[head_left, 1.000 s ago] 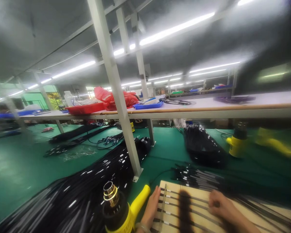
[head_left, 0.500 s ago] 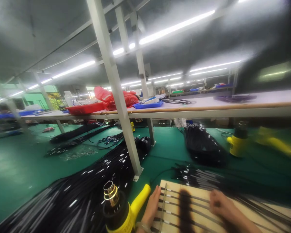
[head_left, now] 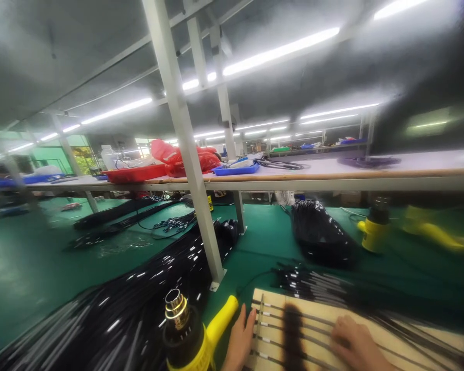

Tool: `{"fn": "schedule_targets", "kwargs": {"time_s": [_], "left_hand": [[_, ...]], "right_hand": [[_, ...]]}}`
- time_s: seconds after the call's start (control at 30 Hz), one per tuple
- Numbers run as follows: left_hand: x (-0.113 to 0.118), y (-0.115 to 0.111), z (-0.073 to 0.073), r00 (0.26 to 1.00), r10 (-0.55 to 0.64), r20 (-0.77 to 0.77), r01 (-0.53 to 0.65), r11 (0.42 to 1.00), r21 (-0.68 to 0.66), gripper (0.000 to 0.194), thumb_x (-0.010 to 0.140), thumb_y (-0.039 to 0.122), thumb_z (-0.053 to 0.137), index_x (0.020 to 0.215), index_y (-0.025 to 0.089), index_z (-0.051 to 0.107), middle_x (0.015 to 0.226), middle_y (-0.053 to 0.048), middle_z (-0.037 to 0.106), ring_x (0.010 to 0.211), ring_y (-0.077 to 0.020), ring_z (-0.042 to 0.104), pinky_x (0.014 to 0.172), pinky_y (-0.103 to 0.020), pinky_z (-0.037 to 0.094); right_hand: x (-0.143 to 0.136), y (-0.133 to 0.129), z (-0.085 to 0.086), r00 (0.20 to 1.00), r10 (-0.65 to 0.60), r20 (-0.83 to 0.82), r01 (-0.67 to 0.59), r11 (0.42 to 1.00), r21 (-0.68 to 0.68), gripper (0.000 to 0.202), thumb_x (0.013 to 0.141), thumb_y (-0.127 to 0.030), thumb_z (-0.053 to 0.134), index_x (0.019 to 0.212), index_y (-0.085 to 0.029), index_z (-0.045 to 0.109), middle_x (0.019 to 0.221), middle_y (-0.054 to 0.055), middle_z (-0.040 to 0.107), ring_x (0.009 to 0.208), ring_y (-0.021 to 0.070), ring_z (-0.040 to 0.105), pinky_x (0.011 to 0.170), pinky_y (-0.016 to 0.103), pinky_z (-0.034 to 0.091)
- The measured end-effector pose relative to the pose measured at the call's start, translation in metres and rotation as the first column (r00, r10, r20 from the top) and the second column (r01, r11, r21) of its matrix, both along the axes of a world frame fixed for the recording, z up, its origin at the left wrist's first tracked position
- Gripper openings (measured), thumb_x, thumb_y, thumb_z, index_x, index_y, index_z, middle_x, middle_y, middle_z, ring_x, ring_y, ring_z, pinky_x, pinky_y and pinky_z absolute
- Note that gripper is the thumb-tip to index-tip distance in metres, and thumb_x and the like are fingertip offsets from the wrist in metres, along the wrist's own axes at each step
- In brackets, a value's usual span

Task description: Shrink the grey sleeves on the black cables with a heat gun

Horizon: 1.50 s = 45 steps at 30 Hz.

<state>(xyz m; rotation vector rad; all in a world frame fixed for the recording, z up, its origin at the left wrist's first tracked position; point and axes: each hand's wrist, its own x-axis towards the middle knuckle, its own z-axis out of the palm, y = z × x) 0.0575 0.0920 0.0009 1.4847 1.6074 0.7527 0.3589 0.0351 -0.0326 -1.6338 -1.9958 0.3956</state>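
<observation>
one pale board (head_left: pixel 313 307), lower right of the view, near edge cut off by the frame; bears a row of dark strips (head_left: pixel 315 330) laid side by side, small white bands near their left ends, a thin rod (head_left: pixel 260 317) across those ends, and a dark brown patch (head_left: pixel 293 337) over the middle. one left hand (head_left: pixel 240 337), at the board's left edge, fingers extended and slightly parted, nothing visibly held. one right hand (head_left: pixel 351 340), over the strips, fingers loosely curled; whether they grip a strip cannot be told. one heat gun (head_left: pixel 185 337), yellow and black, metal nozzle upward, yellow handle reaching toward the left hand. one large heap of black cables (head_left: pixel 131 299), left of the heat gun, with white flecks. one smaller bundle (head_left: pixel 313 281), dark, just beyond the board. one dark rounded bundle (head_left: pixel 320 234), farther back on the green tabletop (head_left: pixel 255 247). one second yellow-and-black tool (head_left: pixel 375 234), right of it. one raised shelf (head_left: pixel 332 183), bearing a red tray (head_left: pixel 137 174), red plastic (head_left: pixel 201 159) and a blue tray (head_left: pixel 237 169).
</observation>
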Motion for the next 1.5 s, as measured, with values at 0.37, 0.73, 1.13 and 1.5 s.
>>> {"fn": "schedule_targets", "kwargs": {"time_s": [0.37, 0.73, 1.13, 1.5], "left_hand": [[-0.009, -0.005, -0.013, 0.998, -0.046, 0.040, 0.045, 0.999, 0.015, 0.063, 0.081, 0.051, 0.035, 0.127, 0.009, 0.038, 0.137, -0.012, 0.034, 0.128, -0.0182, 0.027, 0.107, -0.032, 0.018], [-0.007, -0.009, -0.008, 0.991, -0.040, 0.125, 0.041, 0.999, -0.004, 0.073, 0.080, 0.053, 0.038, 0.131, 0.001, 0.029, 0.137, -0.016, 0.033, 0.128, -0.0212, 0.027, 0.108, -0.034, 0.015], [-0.012, -0.038, -0.002, 0.996, 0.039, 0.084, -0.040, 0.999, 0.012, 0.078, 0.077, 0.052, 0.042, 0.133, 0.001, 0.024, 0.137, -0.015, 0.033, 0.128, -0.0233, 0.028, 0.106, -0.035, 0.020], [-0.017, -0.044, -0.008, 0.995, -0.003, 0.102, 0.002, 1.000, 0.009, 0.074, 0.075, 0.054, 0.045, 0.129, 0.005, 0.035, 0.136, -0.011, 0.033, 0.129, -0.0221, 0.025, 0.109, -0.035, 0.014]], "right_hand": [[-0.003, 0.002, -0.025, 0.989, 0.048, 0.139, -0.048, 0.999, -0.001, 0.017, 0.077, -0.026, 0.050, 0.064, -0.025, 0.061, 0.077, 0.003, 0.063, 0.080, 0.0218, 0.051, 0.071, 0.035, 0.031], [0.008, 0.001, -0.039, 0.985, 0.111, 0.131, -0.129, 0.982, 0.135, 0.016, 0.080, -0.025, 0.046, 0.068, -0.023, 0.057, 0.074, 0.001, 0.059, 0.074, 0.0183, 0.052, 0.068, 0.033, 0.032], [-0.009, -0.009, -0.027, 0.983, 0.082, 0.166, -0.117, 0.969, 0.218, 0.011, 0.079, -0.026, 0.051, 0.069, -0.025, 0.056, 0.075, 0.000, 0.060, 0.072, 0.0170, 0.054, 0.064, 0.028, 0.033], [-0.037, -0.018, -0.016, 0.968, 0.173, 0.183, -0.180, 0.983, 0.020, 0.014, 0.078, -0.019, 0.049, 0.071, -0.026, 0.059, 0.080, 0.000, 0.061, 0.079, 0.0195, 0.053, 0.069, 0.033, 0.030]]}}
